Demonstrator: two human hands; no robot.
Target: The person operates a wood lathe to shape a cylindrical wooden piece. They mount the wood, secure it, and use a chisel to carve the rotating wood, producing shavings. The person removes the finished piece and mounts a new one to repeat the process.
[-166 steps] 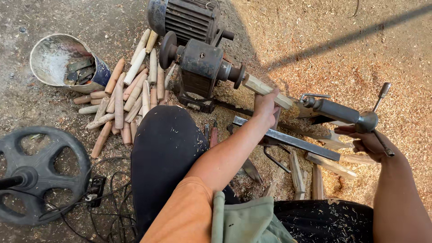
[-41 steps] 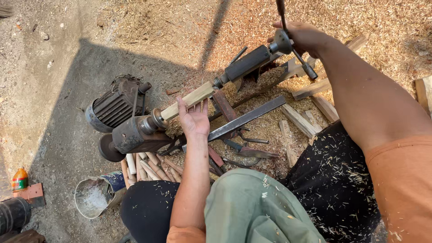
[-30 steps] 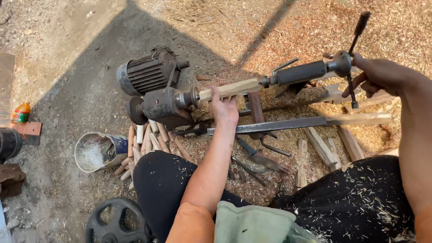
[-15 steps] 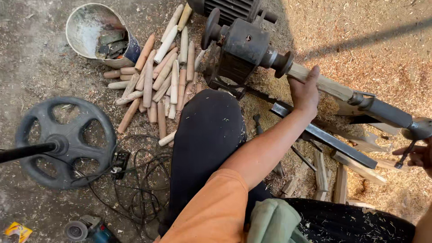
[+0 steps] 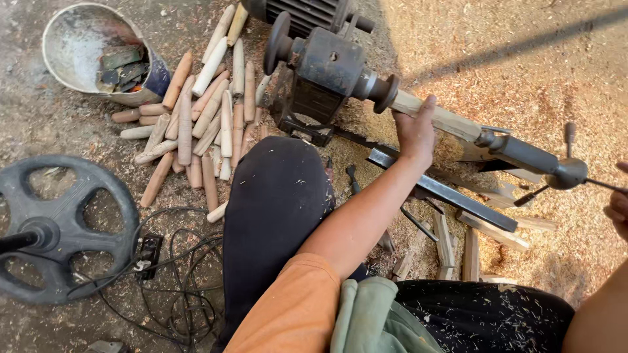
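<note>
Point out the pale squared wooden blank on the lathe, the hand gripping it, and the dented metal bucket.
Pale squared wooden blank point(image 5: 451, 121): head view, on its bare middle face.
Left hand point(image 5: 415, 131): head view, on the back of the hand.
Dented metal bucket point(image 5: 78, 55): head view, on its inner wall.

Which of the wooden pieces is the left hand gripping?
The squared pale blank mounted on the lathe, between the headstock chuck and the tailstock. The left hand wraps it, unlike the rounded pegs piled loose on the ground.
</note>
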